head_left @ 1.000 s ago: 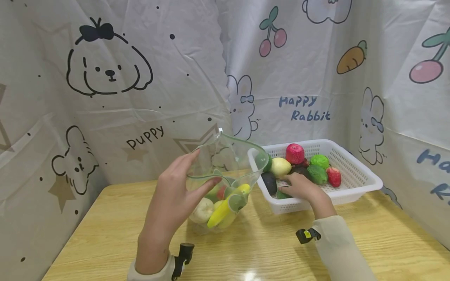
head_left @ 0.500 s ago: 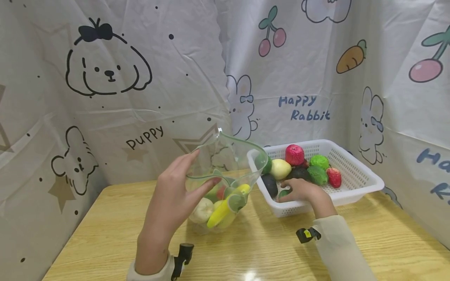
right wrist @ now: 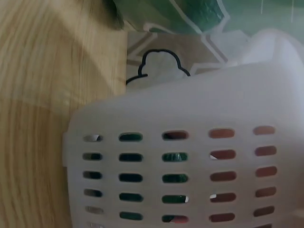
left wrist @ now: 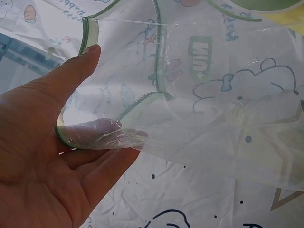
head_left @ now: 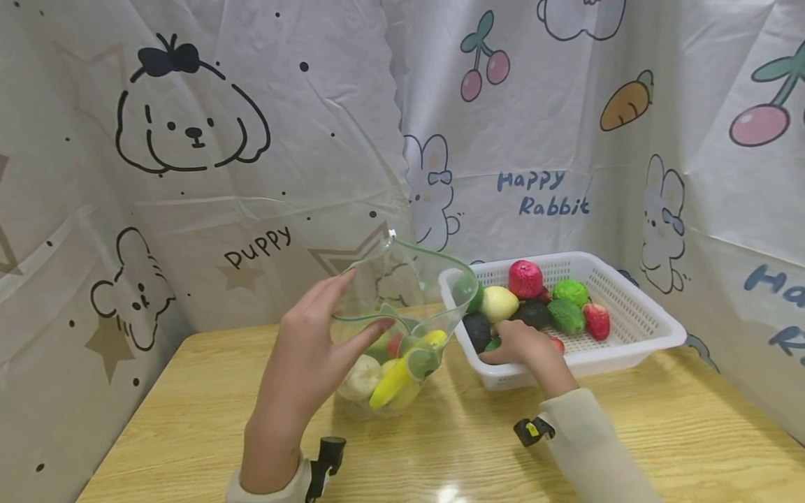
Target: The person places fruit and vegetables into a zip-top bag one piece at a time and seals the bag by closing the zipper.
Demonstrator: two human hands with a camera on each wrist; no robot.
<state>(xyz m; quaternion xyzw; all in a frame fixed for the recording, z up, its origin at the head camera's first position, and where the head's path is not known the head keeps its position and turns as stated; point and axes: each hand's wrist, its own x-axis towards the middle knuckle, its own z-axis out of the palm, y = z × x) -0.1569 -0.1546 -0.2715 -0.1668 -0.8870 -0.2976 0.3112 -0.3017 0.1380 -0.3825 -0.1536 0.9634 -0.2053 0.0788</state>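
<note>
In the head view, my left hand [head_left: 305, 367] holds open the mouth of a clear, green-edged bag [head_left: 437, 279]. A yellow banana-shaped piece [head_left: 391, 383] and a pale round piece [head_left: 361, 377] are among the things inside. The left wrist view shows the hand [left wrist: 52, 152] with its thumb on the bag's rim and fingertips against the film [left wrist: 199, 137]. Inside the white basket [head_left: 654, 335], my right hand [head_left: 525, 349] grips a mostly hidden green piece [head_left: 493, 344] beside a dark one [head_left: 476, 331]. The right wrist view has only the basket's slotted wall [right wrist: 190, 104].
The basket also holds a pale yellow piece [head_left: 499, 304], a pink-red one [head_left: 525, 279], green ones [head_left: 567, 316] and red ones [head_left: 596, 321]. It stands right of the bag on the wooden table [head_left: 189, 419]. A printed curtain [head_left: 314, 140] hangs behind and at the sides.
My right hand has shifted left within the basket, the green piece moving along with it. A red piece now shows beside that wrist. The left hand and bag have barely moved.
</note>
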